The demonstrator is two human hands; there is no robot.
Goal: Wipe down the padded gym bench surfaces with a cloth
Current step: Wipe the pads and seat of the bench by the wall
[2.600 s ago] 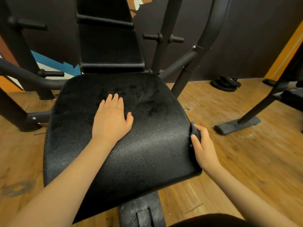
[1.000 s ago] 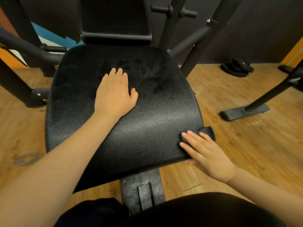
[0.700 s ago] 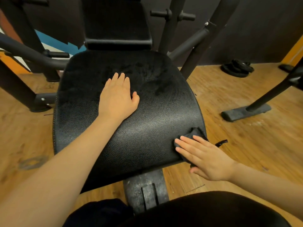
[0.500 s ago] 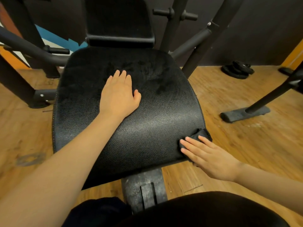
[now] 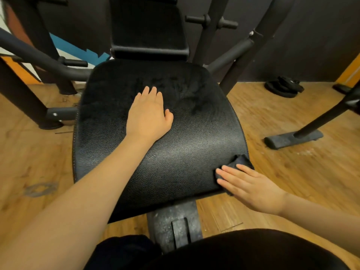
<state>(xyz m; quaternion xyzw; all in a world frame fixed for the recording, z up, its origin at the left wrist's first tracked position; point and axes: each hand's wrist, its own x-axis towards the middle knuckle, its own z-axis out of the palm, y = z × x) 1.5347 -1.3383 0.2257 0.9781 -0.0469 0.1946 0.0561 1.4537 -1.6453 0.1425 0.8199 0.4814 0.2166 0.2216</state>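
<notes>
Pressing flat on the near right corner of the bench (image 5: 175,152), the right hand (image 5: 251,189) has its fingers straight over a dark cloth (image 5: 240,161), which is bunched between the palm and the seat pad and pokes out past the fingertips at the pad's edge. The left hand (image 5: 149,114) lies open, palm down, fingers together, in the middle of the same pad, bracing it. Farther up, the back pad (image 5: 148,26) stands beyond the seat, and duller smears show across the far part of the seat.

Nothing pins the cloth but palm pressure, and it sits right at the rim, so a stroke that runs outward could push it off the corner onto the wooden floor (image 5: 292,162), where it would pick up grit. Because cloth and pad are nearly the same colour, how much fabric lies under the hand is hard to judge; a crumpled wad would likely touch only a narrow strip and leave streaks. The bracing left hand also covers a patch that could easily be skipped.
</notes>
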